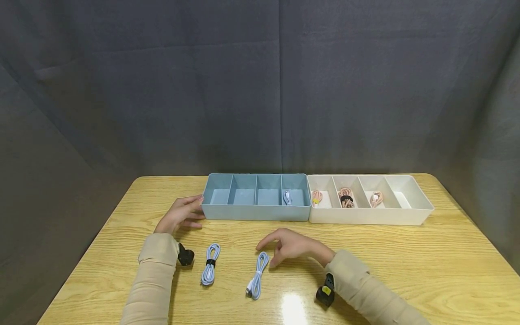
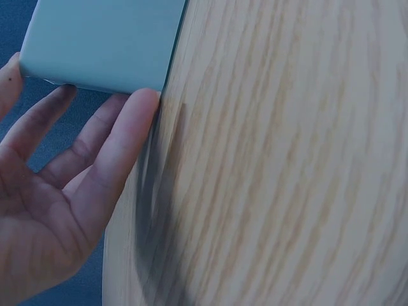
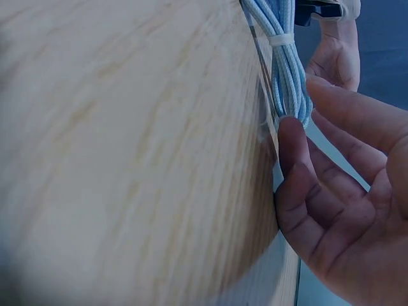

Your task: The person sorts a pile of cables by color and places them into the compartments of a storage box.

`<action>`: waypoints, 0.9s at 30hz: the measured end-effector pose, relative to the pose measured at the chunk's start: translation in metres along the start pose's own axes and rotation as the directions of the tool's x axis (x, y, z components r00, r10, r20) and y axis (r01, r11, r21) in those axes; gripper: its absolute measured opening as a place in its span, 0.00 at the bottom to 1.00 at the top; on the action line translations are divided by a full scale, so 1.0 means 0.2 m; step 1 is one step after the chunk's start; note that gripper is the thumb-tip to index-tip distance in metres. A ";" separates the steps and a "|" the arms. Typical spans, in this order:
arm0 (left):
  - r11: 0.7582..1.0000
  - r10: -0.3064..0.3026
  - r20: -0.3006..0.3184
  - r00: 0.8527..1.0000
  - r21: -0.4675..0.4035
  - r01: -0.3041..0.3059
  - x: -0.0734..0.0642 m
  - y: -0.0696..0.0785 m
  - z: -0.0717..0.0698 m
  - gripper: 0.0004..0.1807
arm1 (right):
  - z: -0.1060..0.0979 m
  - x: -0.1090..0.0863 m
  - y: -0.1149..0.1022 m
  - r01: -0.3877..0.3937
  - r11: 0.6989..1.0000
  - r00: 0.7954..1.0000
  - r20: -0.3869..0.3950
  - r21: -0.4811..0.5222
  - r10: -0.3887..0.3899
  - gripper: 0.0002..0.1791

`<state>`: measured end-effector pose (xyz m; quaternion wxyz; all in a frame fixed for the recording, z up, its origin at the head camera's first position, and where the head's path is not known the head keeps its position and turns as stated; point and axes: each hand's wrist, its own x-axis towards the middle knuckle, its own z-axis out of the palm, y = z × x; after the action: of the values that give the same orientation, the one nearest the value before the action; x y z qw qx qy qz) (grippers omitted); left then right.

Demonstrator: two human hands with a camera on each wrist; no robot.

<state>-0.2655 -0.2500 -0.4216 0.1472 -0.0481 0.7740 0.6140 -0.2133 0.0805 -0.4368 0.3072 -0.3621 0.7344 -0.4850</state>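
Observation:
The fingertips of my left hand (image 1: 182,214) rest against the left end of a light-blue divided storage box (image 1: 256,213). In the left wrist view its fingers (image 2: 121,137) are nearly straight along the box's end wall. My right hand (image 1: 293,245) hovers low over the table, thumb and forefinger spread at the far end of a coiled light-blue cable (image 1: 260,270). A white tie binds this braided cable in the right wrist view; whether the fingertips touch it I cannot tell. Another light-blue cable (image 1: 210,264), with a black strap, lies to its left.
A white divided box (image 1: 369,216) adjoins the blue one on the right. Pink cables (image 1: 346,194) occupy three of its compartments. The blue box's rightmost compartment holds a light-blue cable (image 1: 287,197). Behind the wooden table (image 1: 406,266) hangs a dark grey curtain (image 1: 243,90).

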 end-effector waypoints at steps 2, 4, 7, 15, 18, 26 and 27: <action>1.000 0.000 0.000 1.000 0.000 0.000 0.00 0.00 0.00 0.30 | 0.00 0.00 -0.01 -0.006 1.000 1.000 0.004 -0.017 0.006 0.26; 1.000 -0.002 0.001 1.000 -0.002 0.002 0.00 0.00 0.00 0.30 | 0.01 0.01 -0.01 -0.004 1.000 1.000 0.014 -0.025 0.004 0.26; 1.000 -0.003 0.001 1.000 -0.003 0.003 0.00 0.00 0.00 0.31 | 0.02 0.02 -0.01 0.013 0.999 1.000 0.023 -0.034 -0.013 0.24; 1.000 -0.012 -0.008 1.000 -0.001 0.012 0.00 0.00 0.00 0.31 | 0.05 0.04 0.00 0.084 0.988 0.996 0.002 -0.132 -0.085 0.19; 1.000 -0.015 -0.013 1.000 -0.004 0.015 0.01 -0.01 0.00 0.32 | 0.06 0.04 -0.01 0.083 0.984 0.996 -0.006 -0.158 -0.085 0.16; 1.000 -0.018 -0.016 1.000 -0.020 0.017 0.01 0.00 0.00 0.31 | 0.06 0.04 -0.01 0.078 0.976 0.997 -0.012 -0.206 -0.082 0.13; 1.000 -0.017 -0.015 1.000 -0.019 0.016 0.01 0.00 0.00 0.31 | 0.05 0.04 -0.02 0.076 0.974 0.997 -0.014 -0.215 -0.081 0.13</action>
<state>-0.2669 -0.2500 -0.4227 0.1459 -0.0606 0.7687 0.6197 -0.2084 0.0673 -0.4386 0.2388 -0.4162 0.7709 -0.4190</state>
